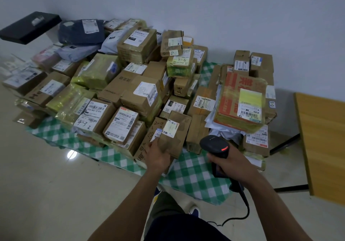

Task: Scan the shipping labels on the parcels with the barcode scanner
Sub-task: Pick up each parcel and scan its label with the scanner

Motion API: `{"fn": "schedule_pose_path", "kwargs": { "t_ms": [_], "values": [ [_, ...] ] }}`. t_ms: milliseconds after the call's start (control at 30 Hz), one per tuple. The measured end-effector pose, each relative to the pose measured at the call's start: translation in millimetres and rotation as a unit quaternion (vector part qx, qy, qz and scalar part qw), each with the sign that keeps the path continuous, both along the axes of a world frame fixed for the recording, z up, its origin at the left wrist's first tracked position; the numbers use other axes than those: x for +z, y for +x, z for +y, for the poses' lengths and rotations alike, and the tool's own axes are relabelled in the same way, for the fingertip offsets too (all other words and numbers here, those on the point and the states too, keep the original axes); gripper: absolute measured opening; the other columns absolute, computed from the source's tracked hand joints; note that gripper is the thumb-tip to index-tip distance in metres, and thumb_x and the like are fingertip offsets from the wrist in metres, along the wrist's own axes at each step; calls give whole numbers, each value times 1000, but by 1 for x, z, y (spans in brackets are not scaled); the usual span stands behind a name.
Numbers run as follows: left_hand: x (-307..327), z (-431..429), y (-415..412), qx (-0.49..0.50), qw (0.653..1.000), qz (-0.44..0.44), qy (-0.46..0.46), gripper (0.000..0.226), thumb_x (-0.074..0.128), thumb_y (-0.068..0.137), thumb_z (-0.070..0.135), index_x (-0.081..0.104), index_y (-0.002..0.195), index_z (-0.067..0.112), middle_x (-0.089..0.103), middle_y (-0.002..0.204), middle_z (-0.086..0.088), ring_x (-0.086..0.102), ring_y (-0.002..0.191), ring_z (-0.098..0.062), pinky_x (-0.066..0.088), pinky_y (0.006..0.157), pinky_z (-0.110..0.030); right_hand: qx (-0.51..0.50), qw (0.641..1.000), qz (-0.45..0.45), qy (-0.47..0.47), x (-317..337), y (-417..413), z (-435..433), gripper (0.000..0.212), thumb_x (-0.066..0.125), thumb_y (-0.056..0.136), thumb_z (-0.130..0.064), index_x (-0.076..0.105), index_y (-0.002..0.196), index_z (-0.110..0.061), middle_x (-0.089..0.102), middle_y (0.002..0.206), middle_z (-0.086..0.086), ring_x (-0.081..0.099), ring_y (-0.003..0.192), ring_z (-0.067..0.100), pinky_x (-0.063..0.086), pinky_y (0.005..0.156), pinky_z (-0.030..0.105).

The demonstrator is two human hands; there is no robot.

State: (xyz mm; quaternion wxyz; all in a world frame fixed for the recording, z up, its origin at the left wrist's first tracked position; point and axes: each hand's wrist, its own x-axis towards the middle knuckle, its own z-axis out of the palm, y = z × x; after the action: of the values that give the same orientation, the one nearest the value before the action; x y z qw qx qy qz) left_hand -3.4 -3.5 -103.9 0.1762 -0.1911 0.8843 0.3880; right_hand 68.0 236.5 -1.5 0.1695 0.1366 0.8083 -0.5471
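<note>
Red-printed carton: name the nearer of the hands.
Right. The right hand, gripping the barcode scanner, is below the carton; the left hand holds a brown parcel farther left.

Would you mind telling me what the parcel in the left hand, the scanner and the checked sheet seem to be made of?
The parcel looks like matt brown cardboard wrapped in glossy clear tape, with a paper label. The scanner seems hard black plastic, smooth with a faint sheen. The sheet is green-and-white checked, cloth or thin plastic; its flat lie leaves that open.
</note>
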Motion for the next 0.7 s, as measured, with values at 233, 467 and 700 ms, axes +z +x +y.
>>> {"fn": "schedule_pose_path", "kwargs": {
  "t_ms": [233, 467, 700],
  "values": [
    [-3, -1, 23, 60, 996, 37, 48, 86, 64, 78, 41, 33, 157, 28, 40, 159, -10, 33, 147, -38, 26, 120, -61, 25, 999, -28, -22, -9, 0, -10, 41, 71, 99, -23, 54, 132, -38, 63, 62, -17, 55, 53, 6, 44, 55, 21],
    [2, 16, 10, 16, 999, 37, -8, 89, 85, 78, 29, 38, 153, 22, 51, 149, -7, 43, 139, -32, 34, 119, -51, 19, 999, -31, -5, -11, 0, -16, 36, 76, 93, -34, 62, 126, -39, 76, 86, -7, 66, 62, 12, 51, 65, 32],
    [28, -2, 35, 45, 969, 157, 184, 62, 69, 99, 26, 42, 154, 21, 50, 148, -2, 52, 131, -20, 53, 102, -37, 23, 1000, 7, -16, 10, 2, -12, 28, 70, 100, -26, 57, 118, -43, 72, 88, 11, 64, 68, 18, 52, 65, 33]
  ]
}}
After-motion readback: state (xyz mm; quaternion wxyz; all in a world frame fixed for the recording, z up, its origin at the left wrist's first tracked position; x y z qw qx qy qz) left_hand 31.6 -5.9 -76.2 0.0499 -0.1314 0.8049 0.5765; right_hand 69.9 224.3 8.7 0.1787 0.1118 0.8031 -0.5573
